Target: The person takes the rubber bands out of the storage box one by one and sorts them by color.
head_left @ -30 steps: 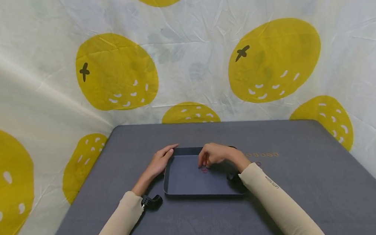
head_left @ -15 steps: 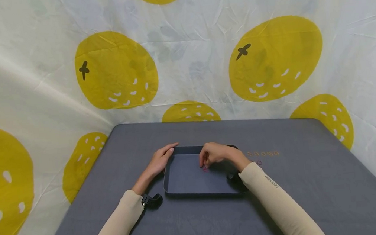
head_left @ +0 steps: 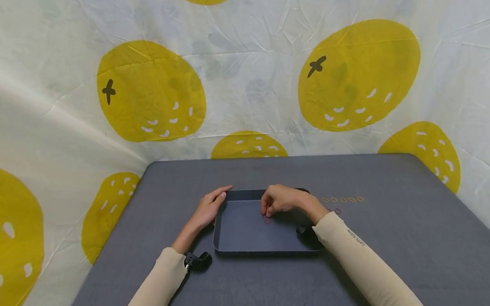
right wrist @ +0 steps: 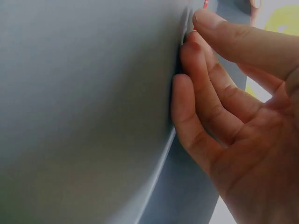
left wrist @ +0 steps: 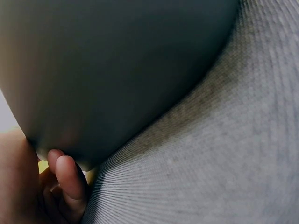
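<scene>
A dark grey rectangular tray (head_left: pixel 252 235) lies on the table. My left hand (head_left: pixel 208 208) grips its far left corner, thumb over the rim; in the left wrist view its curled fingers (left wrist: pixel 70 177) show by the tray's outer wall. Inside the tray, my right hand (head_left: pixel 281 199) reaches down with thumb and fingertips together. A thin red rubber band (head_left: pixel 268 221) lies just below those fingertips. In the right wrist view a bit of red band (right wrist: pixel 205 3) shows at the thumb tip, pinched there, mostly hidden by the fingers.
Right of the tray, several orange rubber bands (head_left: pixel 343 200) lie in a row. A dark red band (head_left: pixel 337 211) lies nearer, partly beside the right sleeve (head_left: pixel 353 245). A fruit-patterned curtain (head_left: pixel 248 84) hangs behind the grey table (head_left: pixel 257 293).
My right hand's fingertips have shifted slightly right and away over the red bands in the tray. The left hand stays on the tray corner.
</scene>
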`<state>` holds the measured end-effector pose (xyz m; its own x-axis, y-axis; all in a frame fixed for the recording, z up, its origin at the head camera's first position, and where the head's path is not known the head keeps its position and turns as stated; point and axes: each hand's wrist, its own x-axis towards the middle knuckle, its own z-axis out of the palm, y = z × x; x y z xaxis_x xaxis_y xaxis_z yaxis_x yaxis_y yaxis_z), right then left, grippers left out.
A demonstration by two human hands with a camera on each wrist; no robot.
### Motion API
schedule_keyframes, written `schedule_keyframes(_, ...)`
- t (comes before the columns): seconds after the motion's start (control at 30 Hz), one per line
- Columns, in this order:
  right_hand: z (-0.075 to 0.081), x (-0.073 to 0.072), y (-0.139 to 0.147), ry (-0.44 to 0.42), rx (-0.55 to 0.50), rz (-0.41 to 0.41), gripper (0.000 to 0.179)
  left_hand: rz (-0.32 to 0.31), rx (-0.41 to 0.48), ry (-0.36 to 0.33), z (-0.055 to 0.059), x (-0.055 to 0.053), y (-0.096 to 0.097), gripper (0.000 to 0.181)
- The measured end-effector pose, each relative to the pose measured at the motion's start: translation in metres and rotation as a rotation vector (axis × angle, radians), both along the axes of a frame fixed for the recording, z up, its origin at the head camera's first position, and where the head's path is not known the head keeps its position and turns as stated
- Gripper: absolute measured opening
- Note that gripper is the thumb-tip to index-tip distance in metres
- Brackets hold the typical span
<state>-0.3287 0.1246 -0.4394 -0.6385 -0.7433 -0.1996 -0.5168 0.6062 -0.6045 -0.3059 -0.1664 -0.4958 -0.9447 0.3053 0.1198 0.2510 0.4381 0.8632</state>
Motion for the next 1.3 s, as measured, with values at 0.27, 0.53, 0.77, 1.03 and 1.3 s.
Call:
schedule_keyframes(0.27, 0.007, 0.001, 0.004, 0.027, 0.001, -0.006, 0.01, -0.001, 0.011, -0.002, 0.002, 0.001, -0.001, 0.043)
schedule_keyframes(0.53, 0.016, 0.004, 0.011, 0.075, -0.025, -0.009, 0.012, 0.002, 0.004, 0.003, 0.002, 0.003, 0.0, 0.043)
schedule_keyframes(0.77, 0.027, 0.011, 0.02, 0.092, -0.035, -0.035, 0.013, -0.002, -0.019, -0.01, 0.002, 0.004, -0.002, 0.043)
schedule_keyframes(1.03, 0.035, 0.016, 0.042, 0.104, -0.068, -0.108, 0.011, -0.01, -0.012, -0.013, 0.002, 0.004, -0.001, 0.044)
schedule_keyframes(1.3, 0.042, 0.023, 0.066, 0.114, -0.096, -0.173, 0.009, 0.002, -0.01, -0.007, 0.001, 0.004, -0.001, 0.043)
